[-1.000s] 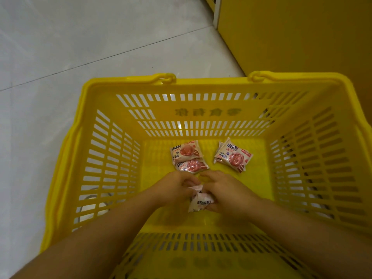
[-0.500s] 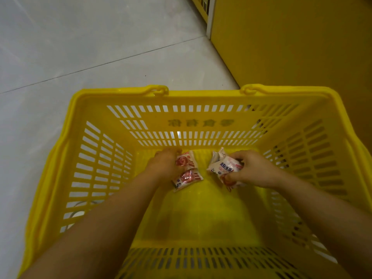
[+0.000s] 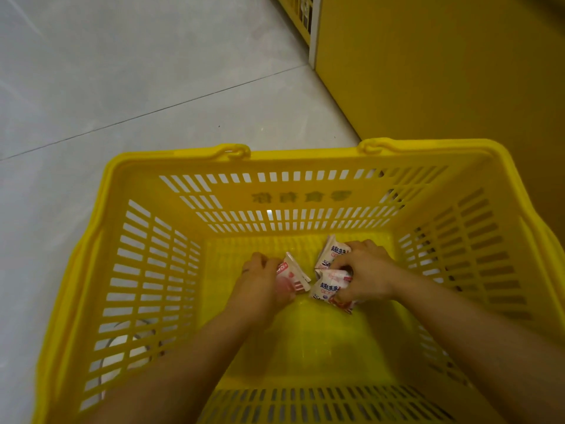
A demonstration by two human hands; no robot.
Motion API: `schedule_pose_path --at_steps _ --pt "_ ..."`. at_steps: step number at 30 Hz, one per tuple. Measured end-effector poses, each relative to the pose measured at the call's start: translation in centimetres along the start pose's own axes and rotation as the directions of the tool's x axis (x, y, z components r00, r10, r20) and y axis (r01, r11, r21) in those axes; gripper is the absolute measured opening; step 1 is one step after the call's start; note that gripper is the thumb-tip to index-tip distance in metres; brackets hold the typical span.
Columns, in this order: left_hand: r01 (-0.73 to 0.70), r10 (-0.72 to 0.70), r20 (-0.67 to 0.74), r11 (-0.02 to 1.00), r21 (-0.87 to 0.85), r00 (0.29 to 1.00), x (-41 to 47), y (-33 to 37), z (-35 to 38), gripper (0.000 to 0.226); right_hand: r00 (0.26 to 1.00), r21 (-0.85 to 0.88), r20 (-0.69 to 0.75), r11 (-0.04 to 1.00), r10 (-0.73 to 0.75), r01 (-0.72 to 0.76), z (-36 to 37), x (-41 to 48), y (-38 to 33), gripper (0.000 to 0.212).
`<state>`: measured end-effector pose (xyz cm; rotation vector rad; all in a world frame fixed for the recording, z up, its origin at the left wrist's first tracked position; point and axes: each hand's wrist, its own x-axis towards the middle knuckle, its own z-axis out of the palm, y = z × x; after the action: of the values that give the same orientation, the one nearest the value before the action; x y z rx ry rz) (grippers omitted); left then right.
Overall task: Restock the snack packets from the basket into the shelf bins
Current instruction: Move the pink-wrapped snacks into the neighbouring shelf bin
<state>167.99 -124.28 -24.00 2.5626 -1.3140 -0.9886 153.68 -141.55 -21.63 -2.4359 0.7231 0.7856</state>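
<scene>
A yellow slotted plastic basket (image 3: pixel 171 270) stands on the floor below me. Both my arms reach down to its bottom. My left hand (image 3: pixel 263 280) is closed around white-and-pink snack packets (image 3: pixel 295 275), whose corners stick out to the right of my fingers. My right hand (image 3: pixel 363 270) clutches two more snack packets: one (image 3: pixel 333 250) pokes up behind the fingers, the other (image 3: pixel 328 290) juts out in front. The rest of the basket floor shows no loose packets.
The basket sits on a pale grey tiled floor (image 3: pixel 137 87). A yellow shelf unit side panel (image 3: pixel 443 71) rises at the right, touching or close to the basket's far right corner. A strip of shelf front (image 3: pixel 301 16) shows at the top.
The hands went from one packet near the basket's front to the packets at the back. Each hand has closed on them and lifted them off the basket floor. The view tilted upward.
</scene>
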Motion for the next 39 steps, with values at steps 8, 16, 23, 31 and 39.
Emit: schedule_pose_path --at_steps 8,16,23,31,39 --pt "-0.012 0.063 -0.161 0.953 0.302 0.985 0.2 0.8 1.1 0.067 0.974 -0.188 -0.203 0.980 -0.102 0.063 1.4 -2.0 -1.3 0.058" --pt "-0.123 0.181 -0.098 0.897 0.424 0.979 0.5 -0.6 0.2 0.075 0.943 -0.252 -0.324 0.968 -0.075 -0.010 2.8 -1.6 -1.1 0.060" --pt "-0.170 0.174 0.021 0.920 0.354 0.985 0.1 -0.6 0.1 0.083 0.948 -0.192 -0.319 0.980 -0.019 -0.045 2.2 -1.8 -1.2 0.050" --pt "-0.022 0.007 -0.023 0.652 -0.758 1.000 -2.5 3.9 -7.1 0.099 0.884 0.299 -0.452 0.954 0.121 0.022 -5.3 -9.7 -3.5 0.048" --pt "-0.125 0.199 -0.111 0.060 -0.990 0.974 -12.3 16.0 -18.0 0.041 0.721 0.558 -0.684 0.716 0.113 0.418 -14.4 -25.8 -9.0 0.017"
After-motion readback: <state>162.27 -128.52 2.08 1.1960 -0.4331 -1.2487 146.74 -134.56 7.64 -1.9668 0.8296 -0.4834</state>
